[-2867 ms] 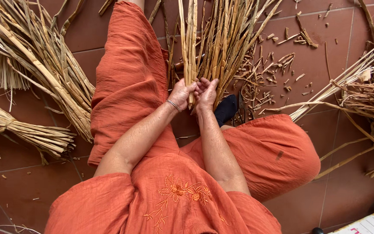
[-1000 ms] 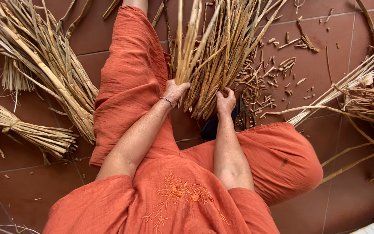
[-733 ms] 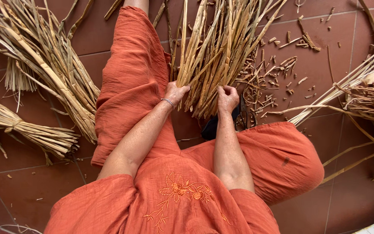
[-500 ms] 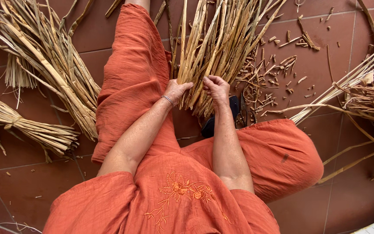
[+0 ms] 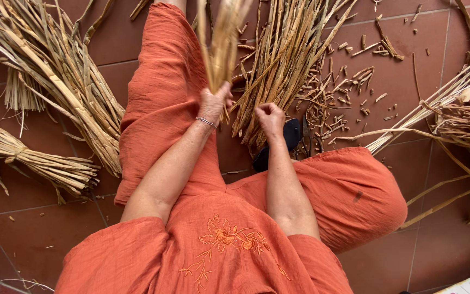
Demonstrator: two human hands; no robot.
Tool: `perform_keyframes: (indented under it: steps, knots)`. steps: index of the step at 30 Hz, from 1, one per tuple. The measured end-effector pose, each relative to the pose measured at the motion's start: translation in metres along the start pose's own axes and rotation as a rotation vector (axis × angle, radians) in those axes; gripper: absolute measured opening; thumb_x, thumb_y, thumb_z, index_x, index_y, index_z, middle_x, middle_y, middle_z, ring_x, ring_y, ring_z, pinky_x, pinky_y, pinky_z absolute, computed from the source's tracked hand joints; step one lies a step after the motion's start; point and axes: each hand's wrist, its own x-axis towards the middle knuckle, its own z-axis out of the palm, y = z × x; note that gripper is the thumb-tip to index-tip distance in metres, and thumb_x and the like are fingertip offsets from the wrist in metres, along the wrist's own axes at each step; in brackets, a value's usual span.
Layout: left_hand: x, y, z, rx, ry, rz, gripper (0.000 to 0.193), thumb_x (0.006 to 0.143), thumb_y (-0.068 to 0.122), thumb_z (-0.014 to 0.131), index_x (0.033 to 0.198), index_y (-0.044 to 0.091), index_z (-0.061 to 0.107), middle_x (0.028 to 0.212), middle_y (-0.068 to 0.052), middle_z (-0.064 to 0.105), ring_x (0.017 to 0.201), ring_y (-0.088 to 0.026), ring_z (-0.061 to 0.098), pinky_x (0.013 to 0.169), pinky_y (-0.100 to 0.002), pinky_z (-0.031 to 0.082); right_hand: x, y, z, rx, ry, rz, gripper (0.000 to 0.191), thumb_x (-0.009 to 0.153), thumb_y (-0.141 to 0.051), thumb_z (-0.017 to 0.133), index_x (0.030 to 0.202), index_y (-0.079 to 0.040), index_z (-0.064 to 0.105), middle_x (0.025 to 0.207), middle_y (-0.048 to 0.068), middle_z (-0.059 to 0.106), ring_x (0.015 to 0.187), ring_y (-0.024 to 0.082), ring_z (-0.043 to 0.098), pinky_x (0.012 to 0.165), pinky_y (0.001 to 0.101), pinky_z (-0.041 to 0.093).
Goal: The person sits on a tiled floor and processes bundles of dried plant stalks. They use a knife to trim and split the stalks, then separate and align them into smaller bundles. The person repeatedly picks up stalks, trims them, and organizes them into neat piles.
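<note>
Currently: dried reed bundle (image 5: 221,43), raised upright, clenched at its base by left hand (image 5: 213,103); right hand (image 5: 270,117) fisted just beside it around stalks of the floor pile (image 5: 289,60). Risk: brittle stalks could snap or slip loose above the grip if pulled hard.

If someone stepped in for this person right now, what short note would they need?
Left hand: shut on a small bunch of dry stalks, held upright over the lap.
Right hand: closed at the foot of the big stalk pile on the tiles.
Done: a tied bundle and a loose heap lie to the left; cut bits are scattered to the right.
Left: the big pile remains unsorted.
</note>
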Motion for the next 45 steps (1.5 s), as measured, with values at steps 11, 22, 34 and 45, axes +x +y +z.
perform_keyframes:
  steps: [11, 22, 34, 45]
  knots:
    - [-0.005, -0.019, 0.003, 0.221, -0.024, -0.119, 0.026, 0.082, 0.025, 0.084, 0.096, 0.009, 0.069, 0.072, 0.000, 0.068, 0.050, -0.007, 0.056, 0.042, -0.023, 0.050, 0.005, 0.009, 0.012, -0.239, 0.122, 0.000, 0.014, 0.083, -0.012, 0.079, 0.092, -0.008, 0.070, 0.090, 0.005, 0.074, 0.081, 0.015, 0.070, 0.071, 0.0306, 0.061]
    - [-0.008, -0.017, 0.007, 0.152, -0.123, -0.227, 0.020, 0.085, 0.013, 0.080, 0.100, 0.002, 0.072, 0.082, -0.007, 0.074, 0.062, -0.011, 0.068, 0.052, -0.025, 0.058, -0.022, -0.036, 0.005, 0.223, -0.300, 0.012, 0.020, 0.089, -0.015, 0.078, 0.108, -0.010, 0.074, 0.091, 0.003, 0.075, 0.078, 0.008, 0.069, 0.063, 0.0227, 0.057]
    - [0.007, 0.010, -0.011, -0.011, 0.164, 0.038, 0.014, 0.096, 0.015, 0.069, 0.103, 0.003, 0.071, 0.083, -0.006, 0.076, 0.060, -0.009, 0.066, 0.052, -0.023, 0.057, 0.001, 0.029, 0.002, -0.103, 0.157, -0.113, 0.017, 0.094, -0.021, 0.073, 0.108, -0.013, 0.078, 0.098, 0.007, 0.080, 0.087, 0.016, 0.075, 0.076, 0.0323, 0.061]
    - [0.001, -0.017, -0.007, 0.040, 0.075, -0.109, 0.026, 0.089, 0.025, 0.083, 0.092, 0.006, 0.065, 0.067, 0.002, 0.059, 0.047, -0.006, 0.051, 0.042, -0.022, 0.045, -0.002, 0.013, 0.045, -0.926, 0.198, -0.197, 0.038, 0.082, -0.041, 0.082, 0.094, -0.008, 0.068, 0.079, 0.017, 0.074, 0.077, 0.036, 0.071, 0.075, 0.0551, 0.057]
